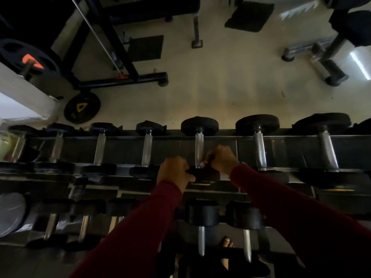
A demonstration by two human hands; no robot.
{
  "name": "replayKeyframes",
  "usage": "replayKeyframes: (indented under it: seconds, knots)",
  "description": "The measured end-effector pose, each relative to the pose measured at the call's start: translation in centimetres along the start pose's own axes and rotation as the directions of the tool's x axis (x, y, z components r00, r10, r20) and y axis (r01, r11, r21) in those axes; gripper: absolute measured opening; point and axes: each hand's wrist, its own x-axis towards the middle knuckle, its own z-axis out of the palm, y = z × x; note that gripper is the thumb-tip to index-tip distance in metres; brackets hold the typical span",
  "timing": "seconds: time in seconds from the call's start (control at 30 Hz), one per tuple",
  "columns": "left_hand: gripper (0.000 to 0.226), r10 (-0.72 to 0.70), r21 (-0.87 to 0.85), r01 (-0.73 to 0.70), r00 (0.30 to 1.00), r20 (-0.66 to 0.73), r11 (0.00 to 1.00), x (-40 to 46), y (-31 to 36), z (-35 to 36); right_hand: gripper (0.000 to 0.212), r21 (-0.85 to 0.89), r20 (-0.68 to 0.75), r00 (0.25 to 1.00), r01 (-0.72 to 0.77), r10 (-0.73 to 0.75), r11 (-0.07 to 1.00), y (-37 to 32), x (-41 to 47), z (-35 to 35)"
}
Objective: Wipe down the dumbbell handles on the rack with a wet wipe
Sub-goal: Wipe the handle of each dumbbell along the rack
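Note:
A two-tier dumbbell rack (281, 138) runs across the view, with several black dumbbells on chrome handles. My left hand (174, 172) grips the near head (202, 174) of the middle dumbbell on the upper tier. My right hand (222, 158) is curled next to that dumbbell's chrome handle (199, 146), low down by the near head. A small white bit of wipe (202, 164) shows at its fingers; the rest of the wipe is hidden. Both arms wear dark red sleeves.
The lower tier holds more dumbbells (201, 214) close to my body. A bare foot (226, 242) shows below the rack. Beyond the rack is pale floor with a weight plate (82, 107), a black machine frame (122, 77), benches (313, 55) and a black mat (250, 16).

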Motion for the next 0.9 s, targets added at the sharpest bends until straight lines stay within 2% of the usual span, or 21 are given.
replayKeyframes:
  seconds: [0.13,0.27,0.43,0.6,0.67,0.73,0.83,0.9]
  knots:
    - [0.03,-0.015,-0.014,0.014,1.0,-0.007,1.0,-0.2,0.2,-0.1,0.013,-0.035,-0.023,1.0,-0.012,0.012,0.999,0.2,0.3,0.5]
    - [0.029,-0.024,-0.053,0.024,1.0,-0.003,0.998,-0.2,0.0,0.0,0.015,-0.088,0.03,0.999,-0.013,0.015,0.996,0.3,0.4,0.5]
    - [0.028,-0.031,-0.071,0.03,0.999,-0.009,0.997,-0.3,-0.2,0.3,0.004,0.018,0.032,0.999,0.003,-0.003,1.0,0.6,0.3,0.3]
    - [0.028,-0.029,-0.087,0.028,0.999,-0.016,0.996,-0.4,-0.2,0.3,0.008,0.029,-0.009,0.997,-0.08,0.081,0.996,0.3,0.4,0.8]
    - [0.031,-0.035,-0.1,0.033,0.999,-0.025,0.994,-0.4,-0.3,0.5,0.003,-0.011,0.028,0.994,-0.104,0.104,0.995,0.2,0.6,0.8]
    - [0.033,-0.043,-0.108,0.041,0.999,-0.019,0.993,-0.5,-0.4,0.5,0.009,-0.042,0.061,0.991,-0.112,0.115,0.993,0.2,0.6,0.5]
    - [0.026,-0.042,-0.145,0.041,0.999,-0.006,0.989,-0.4,-0.6,0.7,0.015,0.044,0.037,0.995,-0.097,0.096,0.994,-0.3,0.4,0.2]
    - [0.021,-0.043,-0.158,0.04,0.999,-0.014,0.987,-0.6,-0.7,0.6,0.027,-0.05,0.038,0.997,-0.067,0.069,0.996,-1.3,0.5,0.0]
